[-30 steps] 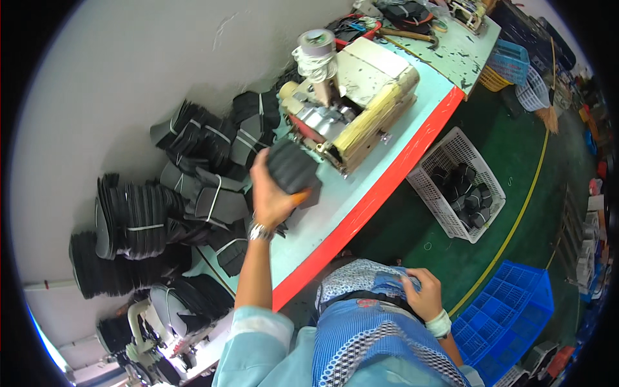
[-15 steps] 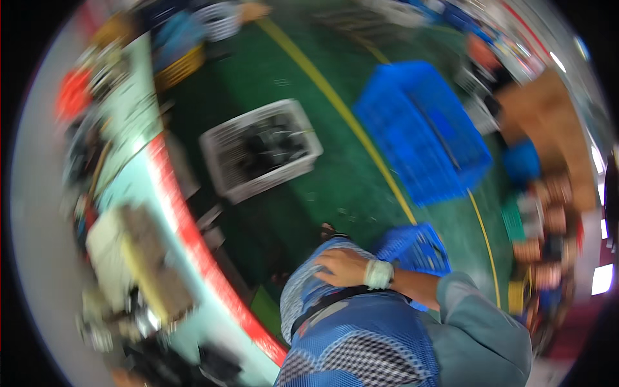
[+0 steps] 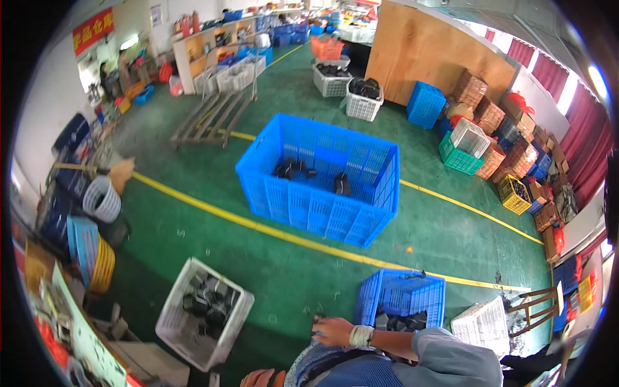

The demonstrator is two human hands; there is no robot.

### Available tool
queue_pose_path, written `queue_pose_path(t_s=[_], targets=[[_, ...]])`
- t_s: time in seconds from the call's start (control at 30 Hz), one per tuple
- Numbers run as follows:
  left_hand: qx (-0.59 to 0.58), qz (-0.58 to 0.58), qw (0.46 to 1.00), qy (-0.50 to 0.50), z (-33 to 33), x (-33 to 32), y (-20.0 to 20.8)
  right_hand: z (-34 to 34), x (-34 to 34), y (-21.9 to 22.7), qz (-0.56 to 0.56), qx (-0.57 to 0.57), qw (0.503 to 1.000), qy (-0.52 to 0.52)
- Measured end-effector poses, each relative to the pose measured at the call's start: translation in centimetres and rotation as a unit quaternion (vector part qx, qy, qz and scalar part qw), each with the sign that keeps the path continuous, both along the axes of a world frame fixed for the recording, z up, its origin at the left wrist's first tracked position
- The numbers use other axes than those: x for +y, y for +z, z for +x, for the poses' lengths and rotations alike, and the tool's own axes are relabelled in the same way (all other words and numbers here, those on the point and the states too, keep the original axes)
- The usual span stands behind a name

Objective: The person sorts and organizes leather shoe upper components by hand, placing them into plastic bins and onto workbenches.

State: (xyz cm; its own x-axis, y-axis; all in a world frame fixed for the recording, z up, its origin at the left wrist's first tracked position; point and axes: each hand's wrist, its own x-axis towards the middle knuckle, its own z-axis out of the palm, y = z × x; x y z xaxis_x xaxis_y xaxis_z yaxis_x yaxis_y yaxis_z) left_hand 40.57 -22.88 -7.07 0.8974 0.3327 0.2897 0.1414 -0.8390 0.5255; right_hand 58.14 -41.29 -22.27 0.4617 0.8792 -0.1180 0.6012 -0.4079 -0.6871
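Observation:
My right hand [image 3: 332, 331], with a pale band at its wrist, lies over my blue-clad leg [image 3: 309, 356]. Its fingers are stretched out and hold nothing that I can see. At the lower edge what looks like my left hand [image 3: 261, 378] shows only in part; its finger pose is unclear. Close beyond my right forearm stands a small blue crate [image 3: 367, 298] with dark pieces [image 3: 412, 321] in the bottom. To the left, a white plastic basket [image 3: 169, 326] on the floor holds several black pieces [image 3: 209, 300].
A large blue crate [image 3: 309, 209] with a few black pieces stands ahead, between yellow floor lines. A slatted cart [image 3: 209, 122] stands farther left. Right of me are a white basket [image 3: 480, 326] and a wooden stool [image 3: 538, 309]. Stacked boxes [image 3: 490, 113] line the right side.
My view has swung to the right and up, so the large blue crate now sits mid-picture and the workbench has slid to the lower left. My right hand stays on my leg.

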Motion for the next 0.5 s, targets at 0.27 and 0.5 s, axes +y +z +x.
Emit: queue_pose_path(t_s=[0.27,0.5], targets=[[0.091,0.022,0.983,-0.155,18.5,1.3,-2.6,12.5,-5.3,3.5,-0.042,-0.028,0.977,-0.206],[0.117,-0.023,0.951,-0.284,32.2,5.6,-10.3,21.2,-3.2,1.3,-0.03,-0.032,0.954,-0.295]])
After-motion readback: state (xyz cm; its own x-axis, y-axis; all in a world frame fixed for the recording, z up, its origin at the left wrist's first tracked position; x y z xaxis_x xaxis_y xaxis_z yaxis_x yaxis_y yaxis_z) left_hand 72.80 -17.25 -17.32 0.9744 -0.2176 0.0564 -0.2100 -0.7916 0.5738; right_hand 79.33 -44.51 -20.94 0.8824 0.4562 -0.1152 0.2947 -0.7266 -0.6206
